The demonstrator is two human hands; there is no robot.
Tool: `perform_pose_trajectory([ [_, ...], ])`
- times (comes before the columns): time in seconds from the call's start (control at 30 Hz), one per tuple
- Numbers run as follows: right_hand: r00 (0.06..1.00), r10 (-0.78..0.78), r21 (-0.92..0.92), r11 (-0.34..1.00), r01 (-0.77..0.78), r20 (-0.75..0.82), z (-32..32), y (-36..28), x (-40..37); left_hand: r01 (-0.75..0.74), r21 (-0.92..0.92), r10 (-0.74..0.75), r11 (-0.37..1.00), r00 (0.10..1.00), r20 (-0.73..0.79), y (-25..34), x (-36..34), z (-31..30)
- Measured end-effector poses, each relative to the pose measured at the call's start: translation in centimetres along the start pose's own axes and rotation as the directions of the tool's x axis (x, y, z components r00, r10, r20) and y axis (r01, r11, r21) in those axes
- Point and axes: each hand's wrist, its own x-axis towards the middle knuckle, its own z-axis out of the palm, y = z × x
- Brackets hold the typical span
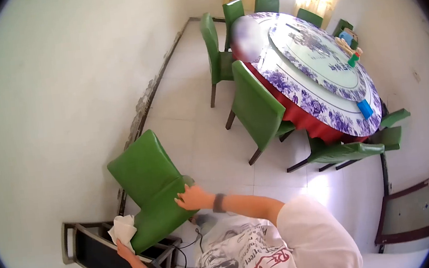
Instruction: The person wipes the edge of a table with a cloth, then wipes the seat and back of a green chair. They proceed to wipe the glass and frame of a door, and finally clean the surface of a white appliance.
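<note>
Left hand point(124, 249) holding a cloth point(124, 230) against a green chair point(145, 167), lower left, right hand point(194, 197) touching its seat point(160, 216).

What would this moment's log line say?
left hand: pale cloth against green chair | right hand: at its seat | round table: beyond

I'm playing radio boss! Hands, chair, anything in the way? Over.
Left hand: holding cloth at chair edge. Right hand: at the seat. Dark stand close by. Over.
</note>
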Motion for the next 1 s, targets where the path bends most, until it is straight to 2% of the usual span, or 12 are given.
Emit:
perform_pose_trajectory([
  [0.07, 1.0, -0.01, 0.03, 0.999, 0.011, -0.029, 0.7, 0.1, -2.8, 0.055, -0.062, -0.048, 0.997, 0.994, 0.102, -0.3, -3.6, -1.1],
  [0.13, 0.994, -0.011, 0.09, 0.996, 0.001, 0.109, 0.5, 0.3, -5.0, 0.118, -0.154, -0.069, 0.981, 0.955, 0.29, -1.4, -5.3, -3.1],
  [0.3, 0.931, -0.092, 0.16, 0.986, 0.037, 0.353, 2.5, 1.8, -6.6, 0.277, 0.194, -0.338, 0.941, 0.796, 0.503, -1.3, -6.9, -5.4],
  [0.33, 0.912, -0.112, 0.166, 0.985, 0.049, 0.395, 2.3, 2.3, -6.1, 0.205, 0.402, -0.386, 0.892, 0.808, 0.445, -0.4, -7.1, -4.8],
  [0.4, 0.874, -0.132, 0.178, 0.983, 0.053, 0.468, 1.4, 3.3, -4.7, 0.191, 0.614, -0.547, 0.766, 0.696, 0.466, -0.2, -6.0, -3.2],
  [0.5, 0.778, -0.12, 0.221, 0.975, -0.024, 0.616, -0.8, 4.5, -1.3, 0.162, 0.841, -0.718, 0.517, 0.616, 0.323, -1.4, -2.9, -1.8],
  [0.6, 0.621, 0.153, 0.117, 0.921, -0.372, 0.768, 0.7, 5.3, 3.0, -0.038, 0.963, -0.814, 0.267, 0.526, 0.247, -3.8, 3.2, -0.2],
  [0.7, 0.69, 0.154, -0.097, 0.988, -0.122, 0.707, 7.5, 5.4, 6.1, -0.211, 0.974, -0.885, 0.084, 0.433, 0.171, -6.4, 6.3, -0.3],
  [0.8, 0.167, 0.797, -0.727, 0.6, -0.334, 0.58, 12.1, 1.0, 7.3, -0.335, 0.941, -0.794, -0.051, 0.585, 0.165, -9.4, 8.9, -0.5],
  [0.87, 0.035, 0.906, -0.878, 0.419, -0.233, 0.423, 23.2, 3.6, 7.5, -0.369, 0.929, -0.747, -0.04, 0.629, 0.217, -10.4, 9.5, 0.4],
  [0.93, -0.225, 0.679, -0.714, 0.68, -0.165, 0.699, 17.2, 4.2, 9.0, -0.376, 0.924, -0.735, 0.071, 0.607, 0.303, -10.5, 9.5, 2.0],
  [1.0, 0.028, 0.486, -0.433, 0.802, -0.412, 0.873, 14.5, 6.5, 7.8, -0.368, 0.91, -0.727, 0.194, 0.568, 0.385, -9.6, 9.4, 4.1],
])
